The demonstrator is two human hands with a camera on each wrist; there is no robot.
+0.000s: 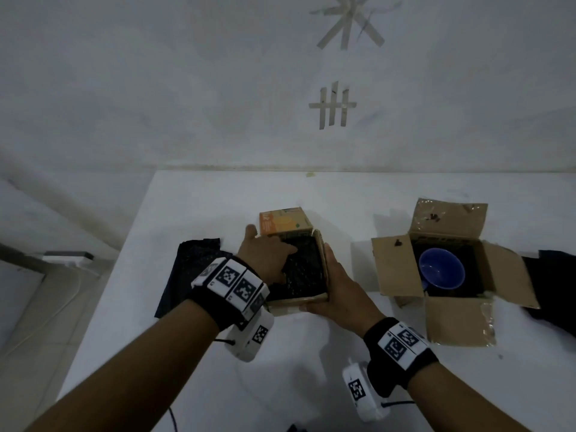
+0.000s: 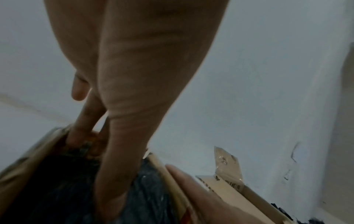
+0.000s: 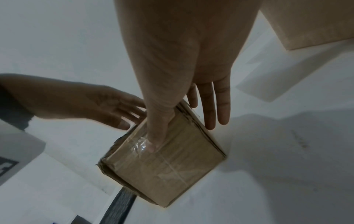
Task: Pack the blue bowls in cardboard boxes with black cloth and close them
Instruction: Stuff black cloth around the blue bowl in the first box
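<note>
A small cardboard box stands mid-table with black cloth filling it. Its far flap, printed orange, stands up. My left hand reaches in from the left and presses straight fingers onto the cloth. My right hand steadies the box: its thumb lies on the near wall and its straight fingers run along the right side. No bowl shows in this box. To the right, a larger open box holds a blue bowl on black cloth.
A loose black cloth lies on the white table left of the small box. Another dark cloth lies at the right edge. The larger box's flaps spread outward. A wall stands behind the table, which ends on the left.
</note>
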